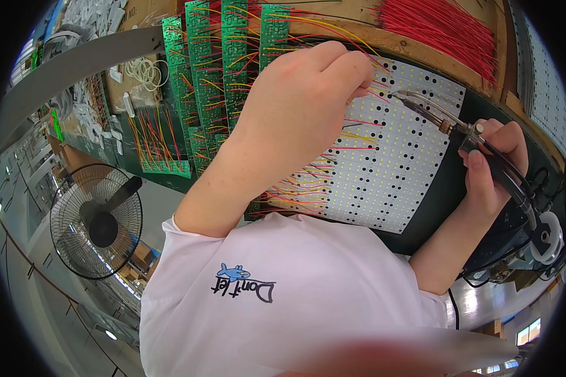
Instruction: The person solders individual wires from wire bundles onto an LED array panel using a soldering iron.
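My left hand point(308, 88) is closed in a pinch over the upper part of a white LED panel point(396, 163). Thin red and yellow wires point(378, 88) stick out past its fingertips; the grip itself is partly hidden. A soldering iron point(435, 119) with a thin feed tube along it is held in my right hand point(493, 157), fingers wrapped round its handle. The iron's tip points left, close to the wire ends near my left fingertips. Long green circuit boards point(236, 69) stand in a row left of the panel, their red, yellow and black wires reaching over it.
A bundle of red wires point(443, 34) lies in a wooden tray at the back. At left are a wired green board point(165, 167), white rings point(146, 74) and a grey curved bar point(75, 78). A black fan point(97, 223) stands left; a white spool point(547, 237) sits at right.
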`<state>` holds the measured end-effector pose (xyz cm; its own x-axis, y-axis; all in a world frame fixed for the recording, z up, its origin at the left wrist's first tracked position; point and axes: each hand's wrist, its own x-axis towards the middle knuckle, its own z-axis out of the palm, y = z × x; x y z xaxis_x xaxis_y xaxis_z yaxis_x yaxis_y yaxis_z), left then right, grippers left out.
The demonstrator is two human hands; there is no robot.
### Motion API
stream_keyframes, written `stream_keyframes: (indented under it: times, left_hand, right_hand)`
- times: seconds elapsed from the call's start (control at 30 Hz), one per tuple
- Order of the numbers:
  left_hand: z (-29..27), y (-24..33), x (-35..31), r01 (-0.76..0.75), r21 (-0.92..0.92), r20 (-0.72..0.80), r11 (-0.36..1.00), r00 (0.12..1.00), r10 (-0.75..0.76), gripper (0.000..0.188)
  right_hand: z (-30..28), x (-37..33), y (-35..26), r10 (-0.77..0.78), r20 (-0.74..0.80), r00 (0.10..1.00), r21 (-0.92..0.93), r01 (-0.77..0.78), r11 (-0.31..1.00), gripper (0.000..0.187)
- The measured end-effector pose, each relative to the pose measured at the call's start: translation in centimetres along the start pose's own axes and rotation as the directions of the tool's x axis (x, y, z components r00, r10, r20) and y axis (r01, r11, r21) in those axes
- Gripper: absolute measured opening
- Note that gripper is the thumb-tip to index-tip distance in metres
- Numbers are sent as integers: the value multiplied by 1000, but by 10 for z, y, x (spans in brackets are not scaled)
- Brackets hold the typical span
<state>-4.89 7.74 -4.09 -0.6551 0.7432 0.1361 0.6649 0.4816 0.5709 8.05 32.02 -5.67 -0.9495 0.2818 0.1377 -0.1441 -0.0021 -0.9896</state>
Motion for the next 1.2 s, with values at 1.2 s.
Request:
stream_keyframes:
  times: [1.2]
  left_hand:
    - [0,-5,1,-82,17,40,996,996,81,24]
  right_hand:
    - [-9,-3,2,51,-45,998,44,-49,998,35]
